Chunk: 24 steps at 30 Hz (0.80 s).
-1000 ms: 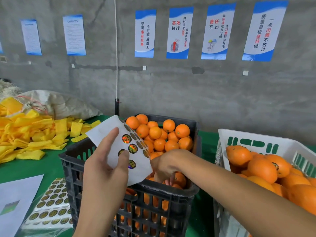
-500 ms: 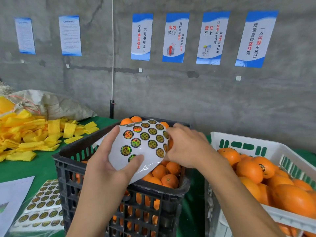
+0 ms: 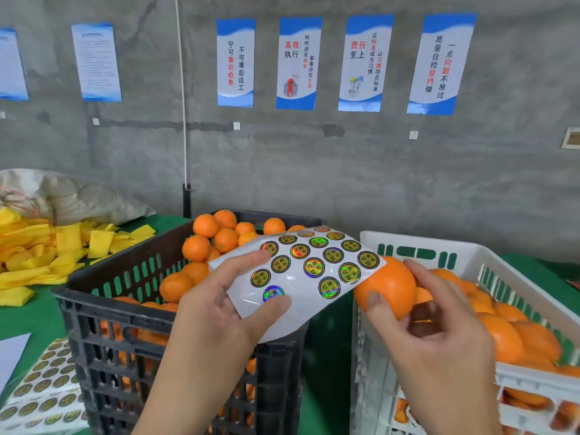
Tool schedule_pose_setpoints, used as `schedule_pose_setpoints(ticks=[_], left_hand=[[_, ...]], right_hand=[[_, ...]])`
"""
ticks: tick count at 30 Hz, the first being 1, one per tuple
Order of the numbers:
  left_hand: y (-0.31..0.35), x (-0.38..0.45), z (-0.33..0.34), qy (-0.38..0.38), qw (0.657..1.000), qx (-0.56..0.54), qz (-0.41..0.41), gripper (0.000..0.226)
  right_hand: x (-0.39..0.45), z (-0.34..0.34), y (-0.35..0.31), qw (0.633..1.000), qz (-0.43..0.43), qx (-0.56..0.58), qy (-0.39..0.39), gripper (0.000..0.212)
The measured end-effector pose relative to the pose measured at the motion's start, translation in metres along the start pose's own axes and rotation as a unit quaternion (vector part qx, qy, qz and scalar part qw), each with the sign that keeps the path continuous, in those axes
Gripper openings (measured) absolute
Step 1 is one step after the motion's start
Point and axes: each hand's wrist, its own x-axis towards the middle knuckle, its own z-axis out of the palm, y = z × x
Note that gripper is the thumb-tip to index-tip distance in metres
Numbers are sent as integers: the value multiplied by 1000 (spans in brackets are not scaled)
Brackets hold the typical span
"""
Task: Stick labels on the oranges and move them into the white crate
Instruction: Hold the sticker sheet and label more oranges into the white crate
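Note:
My left hand (image 3: 219, 312) pinches a white label sheet (image 3: 309, 277) with several round holographic stickers, held over the black crate (image 3: 125, 312) full of oranges (image 3: 205, 226). My right hand (image 3: 439, 324) grips one orange (image 3: 387, 285) between thumb and fingers, right beside the sheet's right edge and above the near-left corner of the white crate (image 3: 508, 277). The white crate holds several oranges, some labelled.
Spare sticker sheets (image 3: 40, 384) lie on the green table (image 3: 28, 321) at lower left, beside a white paper. A heap of yellow foam sleeves (image 3: 47, 249) and a grey sack (image 3: 72, 196) sit at the left. A concrete wall with posters stands behind.
My right hand rose from inside the black crate, passed the sheet and now holds an orange to the right, over the white crate's corner. The sheet has tilted flatter.

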Motion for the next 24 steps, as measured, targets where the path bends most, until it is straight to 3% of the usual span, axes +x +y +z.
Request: schedule_pose_setpoints(ticks=[5,8,11,18,21,24], left_hand=[[7,-10,15,4,1000,22,10,34],[10,-10,18,29,997,63,19,26],[9,-11,23,24,995,84,40,23],[3,-17,26,-78,984,154,43,26],[4,-18,27,-78,983,157,49,24],[6,-19,25,-86,983,162,30,50]], right_hand=[[-5,-10,0,986,83,136,42,41],[1,-23,-2,978,91,165,88,47],[10,-39,-2,969,109,192,111,33],[-1,-37,-22,971,76,219,55,37],[-10,-23,-27,974,63,216,29,43],[-14,-16,-27,974,56,219,7,56]])
